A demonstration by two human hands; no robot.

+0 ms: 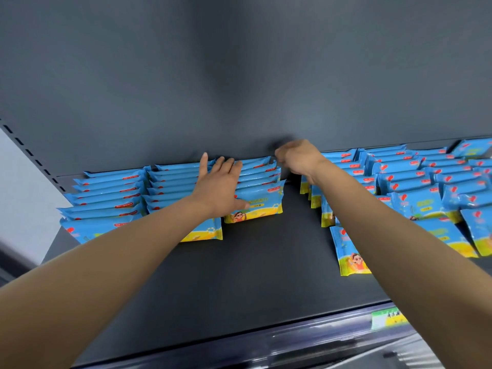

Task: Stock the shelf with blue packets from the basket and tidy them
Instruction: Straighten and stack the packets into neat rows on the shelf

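Blue packets with yellow bottoms stand in rows on a dark shelf (253,265). My left hand (221,187) lies spread over the tops of the third row from the left (261,201), thumb on the front packet's face. My right hand (298,158) reaches to the back of the shelf just right of that row, fingers curled; whether they pinch a packet edge is hidden. Two more rows (106,201) stand to the left. A larger block of packets (415,182) fills the right side. The basket is out of view.
A gap of bare shelf separates the left rows from the right block. One row on the right (348,251) juts forward and leans. The shelf's front rail carries a green price label (386,318). A slotted upright (29,153) runs at the left.
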